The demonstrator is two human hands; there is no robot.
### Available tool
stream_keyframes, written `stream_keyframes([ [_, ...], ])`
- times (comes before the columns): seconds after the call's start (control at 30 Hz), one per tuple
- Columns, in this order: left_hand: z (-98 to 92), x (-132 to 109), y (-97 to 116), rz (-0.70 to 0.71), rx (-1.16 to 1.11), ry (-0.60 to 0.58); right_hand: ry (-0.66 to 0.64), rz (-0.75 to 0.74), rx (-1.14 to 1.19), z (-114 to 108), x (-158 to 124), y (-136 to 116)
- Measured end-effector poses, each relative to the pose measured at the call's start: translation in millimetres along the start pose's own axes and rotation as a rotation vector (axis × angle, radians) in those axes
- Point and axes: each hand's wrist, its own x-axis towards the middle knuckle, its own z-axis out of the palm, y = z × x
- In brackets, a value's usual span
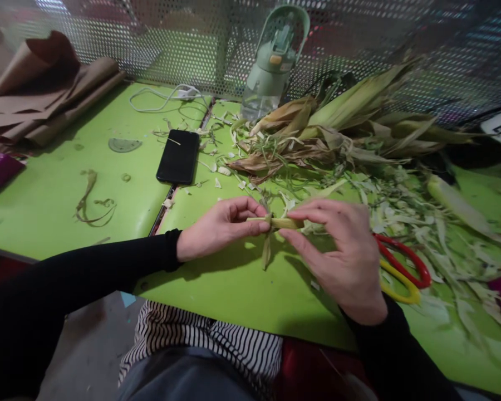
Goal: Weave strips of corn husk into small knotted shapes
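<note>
My left hand (227, 223) pinches a small folded piece of corn husk (286, 223) between thumb and fingers. A narrow husk strip (266, 253) is wrapped round its middle, with one end hanging down. My right hand (338, 245) is at the piece's right end. Its fingers lie along the upper side and its thumb is below, apart from each other, with the husk loosely between them; firm contact does not show. Beside my right wrist lie scissors with red and yellow handles (407, 267), their blades hidden.
Corn husks (342, 122) are heaped behind my hands, with scraps (401, 195) on the right of the green table (217, 289). A bottle (269, 72) stands at the back. A black phone (178, 157), a white cable (162, 100) and brown paper (45, 94) lie to the left.
</note>
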Motion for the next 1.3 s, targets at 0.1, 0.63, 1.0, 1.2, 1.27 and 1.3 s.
stream_keyframes([
  [0.1,-0.7,0,-1,-0.007,0.033,-0.044,-0.002,-0.031,-0.019,0,0,2],
  [0.63,-1.5,-1,-4,-0.015,-0.159,-0.001,-0.271,0.453,0.292,8,1,-5],
  [1.0,-7.4,-2,-2,-0.067,-0.038,-0.156,-0.264,0.665,0.766,9,-4,5],
  [1.2,0.2,-5,5,0.071,0.352,-0.147,-0.298,0.571,0.647,8,-3,-7],
  [1.27,3.1,-7,7,0.111,0.471,-0.131,-0.378,0.621,0.764,7,-3,-7],
  [1.3,3.9,-8,8,0.133,0.508,-0.132,-0.417,0.648,0.816,7,-3,-7],
])
